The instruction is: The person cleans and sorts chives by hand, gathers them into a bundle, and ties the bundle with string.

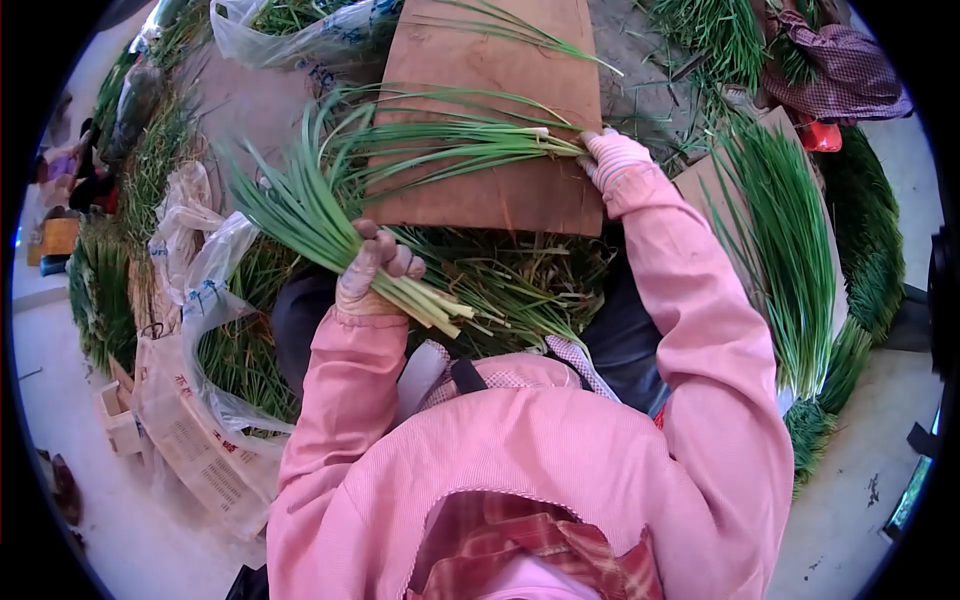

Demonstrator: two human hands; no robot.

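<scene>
My left hand, in a dirty pale glove, is closed round a thick bunch of long green stalks. Their pale cut ends point down to the right, over my lap. At the right edge of a brown cardboard sheet, my right hand, in a striped glove, is closed on the pale ends of a thinner bunch. The leaves of that bunch spread leftward across the cardboard and meet the leaves of the left bunch. A few loose stalks lie higher on the cardboard.
A large pile of green stalks lies on cardboard at the right. Loose leaves cover the ground between my legs. Clear plastic bags and a printed sack are at the left. A checked cloth is at the upper right.
</scene>
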